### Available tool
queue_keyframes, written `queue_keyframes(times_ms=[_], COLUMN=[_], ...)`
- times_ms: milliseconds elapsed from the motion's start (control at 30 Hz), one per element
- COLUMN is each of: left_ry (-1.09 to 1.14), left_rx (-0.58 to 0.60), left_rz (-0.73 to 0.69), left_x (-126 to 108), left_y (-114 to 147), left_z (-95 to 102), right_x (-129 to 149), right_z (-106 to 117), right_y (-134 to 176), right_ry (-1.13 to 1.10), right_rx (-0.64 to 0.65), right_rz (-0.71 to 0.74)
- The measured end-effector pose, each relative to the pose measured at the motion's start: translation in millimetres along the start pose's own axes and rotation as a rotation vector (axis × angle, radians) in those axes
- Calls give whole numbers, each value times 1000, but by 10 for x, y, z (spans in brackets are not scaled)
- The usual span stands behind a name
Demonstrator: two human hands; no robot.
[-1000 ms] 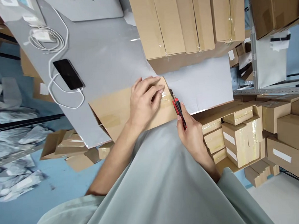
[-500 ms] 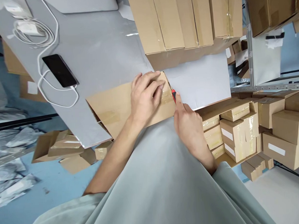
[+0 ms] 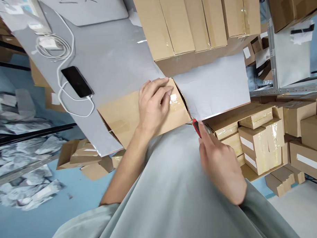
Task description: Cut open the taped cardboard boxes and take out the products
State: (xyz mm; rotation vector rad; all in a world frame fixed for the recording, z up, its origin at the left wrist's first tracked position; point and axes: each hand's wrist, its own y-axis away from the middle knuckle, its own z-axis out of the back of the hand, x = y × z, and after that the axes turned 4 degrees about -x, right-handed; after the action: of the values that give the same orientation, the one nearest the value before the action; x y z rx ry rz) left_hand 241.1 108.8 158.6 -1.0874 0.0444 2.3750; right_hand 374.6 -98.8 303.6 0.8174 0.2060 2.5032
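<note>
A taped cardboard box [image 3: 129, 109] lies at the near edge of the grey table. My left hand [image 3: 154, 107] presses on its top toward the right end, fingers bent, fingertips at the far edge. In my right hand [image 3: 219, 155] is a utility knife [image 3: 196, 127] with a red and black handle, my index finger stretched along it. The knife's tip is close to the box's near right corner; whether it touches is hard to tell. Along the right end of the box, a dark gap shows at the top edge.
A row of taped cardboard boxes [image 3: 181, 24] stands at the back of the table [image 3: 106, 58]. A phone [image 3: 77, 81] on a white cable lies to the left. More boxes [image 3: 260, 143] are stacked low on the right, and grey plastic packages [image 3: 27, 151] sit on shelving at left.
My right hand has drawn the knife toward me and to the right, along the box's right end. The gap there looks wider. My left hand stays on the box; the view has shifted slightly.
</note>
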Motion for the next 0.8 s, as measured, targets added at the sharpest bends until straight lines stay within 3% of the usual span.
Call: queue_keyframes(times_ms=[67, 133, 200, 300, 400, 500, 600, 700, 800], left_ry=[-12, -49, -111, -211, -287, -327, -303, -230, -144], left_rx=[-26, -98, -198, -324, -385, -434, -505, -562, -593], left_rz=[33, 78, 132, 225, 330, 418, 474, 524, 628], left_x=[-17, -2, 57, 212, 355, 400, 386, 440, 647], left_y=[46, 143, 305, 652, 1019, 1252, 1298, 1290, 1377], left_z=[67, 206, 409, 728, 898, 863, 753, 735, 854], right_x=[-153, -506, -1007, -1754, -2207, -2371, -2398, -2340, -2174], right_z=[65, -93, -487, -1248, -1765, -1926, -1935, -1928, -1928], right_y=[-78, -369, -833, -1540, -1898, -1933, -1921, -1984, -2070], right_ry=[-47, -108, -195, -276, -233, -183, -137, -111, -118], right_rx=[-95, -196, -234, -240, -205, -189, -167, -169, -218], right_rz=[-34, -98, -146, -265, -418, -462, -482, -470, -430])
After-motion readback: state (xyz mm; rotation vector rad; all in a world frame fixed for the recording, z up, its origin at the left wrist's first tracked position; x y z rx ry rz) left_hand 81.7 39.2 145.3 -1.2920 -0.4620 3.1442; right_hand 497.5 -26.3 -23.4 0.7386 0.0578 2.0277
